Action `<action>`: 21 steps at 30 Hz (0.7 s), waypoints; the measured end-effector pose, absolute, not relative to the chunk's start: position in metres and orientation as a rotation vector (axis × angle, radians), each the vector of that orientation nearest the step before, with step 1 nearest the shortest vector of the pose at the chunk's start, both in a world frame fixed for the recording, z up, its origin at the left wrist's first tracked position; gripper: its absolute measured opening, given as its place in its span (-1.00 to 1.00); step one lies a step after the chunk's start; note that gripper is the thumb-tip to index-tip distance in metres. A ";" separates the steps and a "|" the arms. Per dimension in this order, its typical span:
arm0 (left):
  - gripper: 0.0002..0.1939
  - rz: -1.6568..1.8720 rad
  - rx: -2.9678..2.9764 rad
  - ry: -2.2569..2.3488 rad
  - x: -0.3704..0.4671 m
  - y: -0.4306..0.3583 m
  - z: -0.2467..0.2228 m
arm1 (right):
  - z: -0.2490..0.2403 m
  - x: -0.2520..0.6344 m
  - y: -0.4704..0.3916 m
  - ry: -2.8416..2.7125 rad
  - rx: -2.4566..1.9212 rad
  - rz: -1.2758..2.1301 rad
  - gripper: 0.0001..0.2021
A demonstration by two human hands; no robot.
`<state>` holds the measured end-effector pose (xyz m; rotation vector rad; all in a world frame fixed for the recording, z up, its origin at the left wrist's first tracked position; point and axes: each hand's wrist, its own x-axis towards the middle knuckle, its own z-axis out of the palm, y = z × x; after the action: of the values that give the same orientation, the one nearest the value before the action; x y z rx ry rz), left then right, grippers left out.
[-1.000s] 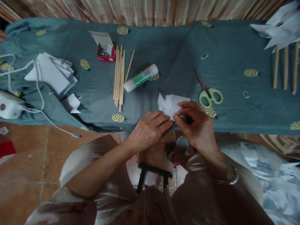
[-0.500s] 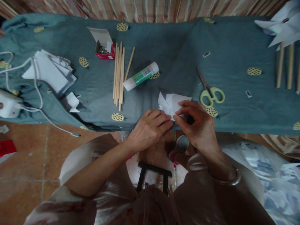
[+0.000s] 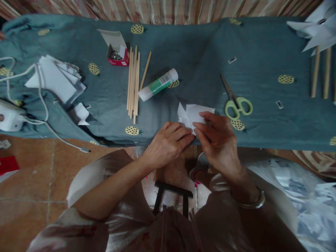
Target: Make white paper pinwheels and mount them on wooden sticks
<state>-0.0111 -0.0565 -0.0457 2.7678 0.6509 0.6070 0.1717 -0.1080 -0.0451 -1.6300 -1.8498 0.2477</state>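
Note:
A small piece of white paper (image 3: 196,112) with a cut, raised corner lies by the table's near edge. My left hand (image 3: 170,141) holds its lower left part, fingers closed together on it. From the right, my right hand (image 3: 217,138) bends over the paper, thumb and forefinger close together at its lower middle; its other fingers rest over the right side. Beyond the paper lies a green-and-white glue stick (image 3: 159,85). To the right of my right hand are scissors (image 3: 235,101) with green handles, blades slightly apart.
Wooden sticks (image 3: 133,84) lie beside a red box (image 3: 118,57) of small metal pins. Folded white papers (image 3: 55,78) and a white cable (image 3: 43,101) are at the left. A white paper pinwheel (image 3: 319,28) lies far right. A bag of paper scraps (image 3: 312,210) stands at lower right.
My right hand has shifted slightly left, its thumb and forefinger moving a little further onto the paper. My left hand and the paper stay almost where they were.

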 end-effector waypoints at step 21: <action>-0.84 0.612 2.809 0.678 -0.009 -0.056 -0.046 | -0.053 0.166 -0.110 -1.861 -1.586 0.180 -0.68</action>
<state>-0.0092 -0.0561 -0.0463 2.8085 0.6784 0.6124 0.1662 -0.1095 -0.0530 -1.5864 -1.8611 0.1797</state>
